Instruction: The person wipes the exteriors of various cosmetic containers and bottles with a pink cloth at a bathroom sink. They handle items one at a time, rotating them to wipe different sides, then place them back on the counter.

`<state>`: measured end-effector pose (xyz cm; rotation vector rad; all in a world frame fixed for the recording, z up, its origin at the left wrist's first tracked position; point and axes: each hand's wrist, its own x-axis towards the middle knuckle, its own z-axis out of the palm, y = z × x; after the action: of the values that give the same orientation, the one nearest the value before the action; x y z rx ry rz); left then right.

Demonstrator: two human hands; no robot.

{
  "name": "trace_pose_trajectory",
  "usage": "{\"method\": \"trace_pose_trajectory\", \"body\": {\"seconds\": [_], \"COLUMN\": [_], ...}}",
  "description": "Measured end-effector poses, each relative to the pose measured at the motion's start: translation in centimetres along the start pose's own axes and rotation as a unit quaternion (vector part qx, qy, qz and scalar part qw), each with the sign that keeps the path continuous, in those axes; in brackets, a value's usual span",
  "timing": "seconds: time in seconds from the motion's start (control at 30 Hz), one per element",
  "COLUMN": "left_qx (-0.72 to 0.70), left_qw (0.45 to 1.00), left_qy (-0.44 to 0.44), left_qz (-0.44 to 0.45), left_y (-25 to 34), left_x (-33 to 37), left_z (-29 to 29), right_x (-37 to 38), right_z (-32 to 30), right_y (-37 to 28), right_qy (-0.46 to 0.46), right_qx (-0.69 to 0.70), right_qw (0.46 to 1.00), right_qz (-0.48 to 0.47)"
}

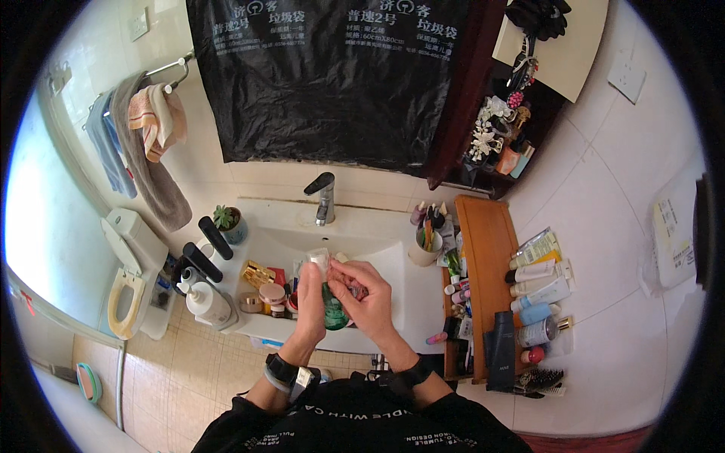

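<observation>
Over the white sink (393, 257) I hold a green see-through bottle (334, 313) with a pale top, upper end tilted away from me. My left hand (310, 302) is closed along the bottle's left side. On the other side, my right hand (368, 296) has its fingers pinched around a crumpled pinkish piece, cloth or film, pressed near the bottle's upper part. The fingers hide part of both. Left of the hands, several jars, a round pink compact (272, 293) and a gold box (258, 273) crowd the sink's edge.
A faucet (323, 198) rises behind the sink. A potted succulent (225, 219), black bottles and a white pump bottle (205, 302) stand left. To the right are a brush cup (427, 245) and a wooden shelf (483, 279) with tubes. Black plastic (325, 98) covers the wall ahead.
</observation>
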<state>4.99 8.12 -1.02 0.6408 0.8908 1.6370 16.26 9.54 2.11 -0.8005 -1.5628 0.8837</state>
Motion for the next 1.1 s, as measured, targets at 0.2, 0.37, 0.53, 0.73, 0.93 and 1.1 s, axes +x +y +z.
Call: {"method": "trace_pose_trajectory", "body": {"seconds": [0.2,0.37,0.53,0.73,0.93,1.1], "left_qx": [-0.050,-0.049,-0.060,-0.063,-0.042,-0.096], "left_qw": [0.997,0.998,0.995,0.996,0.996,0.994], "left_qy": [-0.017,-0.029,-0.016,-0.011,-0.029,-0.035], "left_qz": [-0.051,-0.005,-0.082,-0.069,-0.071,-0.025], "left_y": [0.3,0.6,2.6,2.7,2.7,3.0], "left_x": [0.4,-0.3,0.2,0.4,0.6,2.0], "left_z": [-1.1,0.4,-0.3,0.0,0.6,-1.4], "right_x": [0.2,2.5,-0.4,0.1,-0.1,-1.9], "right_z": [-0.2,0.6,0.2,-0.2,-0.1,-0.8], "right_y": [-1.3,-1.4,-0.6,0.7,0.8,3.0], "right_qy": [-0.037,-0.034,-0.142,-0.032,-0.099,-0.038], "right_qx": [-0.122,-0.175,-0.250,-0.087,-0.191,-0.055], "right_qw": [0.978,0.967,0.938,0.990,0.958,0.997], "right_qz": [-0.162,-0.184,-0.191,-0.108,-0.190,-0.032]}}
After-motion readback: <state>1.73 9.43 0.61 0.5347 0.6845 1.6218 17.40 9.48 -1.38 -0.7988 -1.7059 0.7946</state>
